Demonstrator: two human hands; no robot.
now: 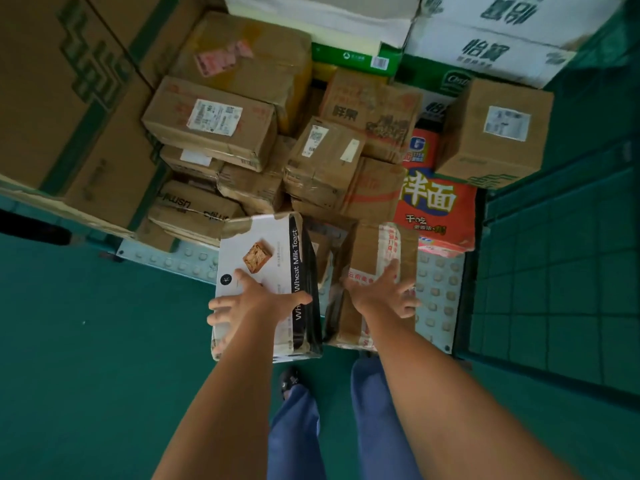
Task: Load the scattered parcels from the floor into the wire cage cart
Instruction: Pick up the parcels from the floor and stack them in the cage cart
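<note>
I see the wire cage cart (446, 306) heaped with parcels, the white toast box (266, 271) at its front edge beside a brown taped parcel (374, 258), my left hand (249, 299) spread flat on the box, my right hand (384, 289) splayed on the parcel, neither gripping

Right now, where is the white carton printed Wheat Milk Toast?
The white Wheat Milk Toast carton sits at the cart's front edge, centre-left in the head view, under the left hand, beside a taped brown parcel.

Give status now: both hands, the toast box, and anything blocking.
Left hand open, flat on white Wheat Milk Toast box. Right hand open on brown taped box. Stacked parcels crowd behind.
</note>
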